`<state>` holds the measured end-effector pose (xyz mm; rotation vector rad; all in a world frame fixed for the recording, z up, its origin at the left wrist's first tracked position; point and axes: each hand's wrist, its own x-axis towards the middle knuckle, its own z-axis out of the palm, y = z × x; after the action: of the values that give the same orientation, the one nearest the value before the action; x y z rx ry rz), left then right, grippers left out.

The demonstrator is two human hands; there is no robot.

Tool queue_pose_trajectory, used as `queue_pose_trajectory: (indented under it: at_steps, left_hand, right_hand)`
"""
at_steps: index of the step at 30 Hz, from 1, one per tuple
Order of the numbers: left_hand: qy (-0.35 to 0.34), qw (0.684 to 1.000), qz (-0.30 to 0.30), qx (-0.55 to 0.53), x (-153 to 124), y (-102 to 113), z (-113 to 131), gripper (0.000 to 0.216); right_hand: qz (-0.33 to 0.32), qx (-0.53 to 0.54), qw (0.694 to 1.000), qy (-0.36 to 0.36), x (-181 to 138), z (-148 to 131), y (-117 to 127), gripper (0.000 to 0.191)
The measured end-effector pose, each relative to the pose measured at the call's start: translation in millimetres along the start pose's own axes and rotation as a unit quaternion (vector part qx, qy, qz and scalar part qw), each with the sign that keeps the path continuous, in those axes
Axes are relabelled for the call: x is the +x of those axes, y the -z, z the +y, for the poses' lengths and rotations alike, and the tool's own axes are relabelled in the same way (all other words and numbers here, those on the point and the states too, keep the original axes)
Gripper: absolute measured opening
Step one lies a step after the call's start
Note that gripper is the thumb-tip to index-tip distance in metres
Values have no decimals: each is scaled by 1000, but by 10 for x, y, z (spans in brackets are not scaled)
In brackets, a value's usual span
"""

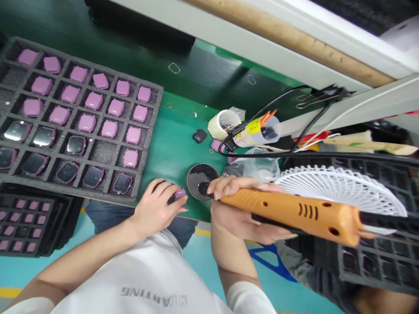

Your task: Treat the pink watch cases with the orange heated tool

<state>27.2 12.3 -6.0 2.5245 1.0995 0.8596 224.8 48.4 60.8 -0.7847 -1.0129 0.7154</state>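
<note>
My left hand (159, 203) is closed around a small purple smartwatch case (179, 194) at the front of the green bench, its fingers partly hiding the case. In my right hand (238, 209) is an orange handheld power tool (288, 211) with vent slots and screw holes in its body. The tool lies nearly level, its black front end pointing left. That front end overlaps a round dark dish with a perforated face (196, 179), just right of my left hand; I cannot tell whether they touch.
A grey foam tray (152, 117) of purple watch cases, some with dark screens up, fills the left. Behind the dish are a black watch case (199, 135), a white cup (214, 126) and cables (255, 154). A white fan guard (340, 187) stands right. Smaller trays (24, 224) are stacked lower left.
</note>
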Motion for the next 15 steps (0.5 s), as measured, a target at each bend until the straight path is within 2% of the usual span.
queue_pose_trajectory:
  at_steps: [5,11,15]
  left_hand:
    - [3,1000,1,3,-9,-11,-1,24]
    - [5,1000,13,7,-9,-23,2,21]
    - [9,1000,9,5,-10,-16,10,22]
  right_hand:
    - [-63,38,997,-17,-110,-55,-38,53]
    - [-84,45,995,-23,-193,-7,-45,52]
    - [-72,42,996,-28,-205,-6,-63,52]
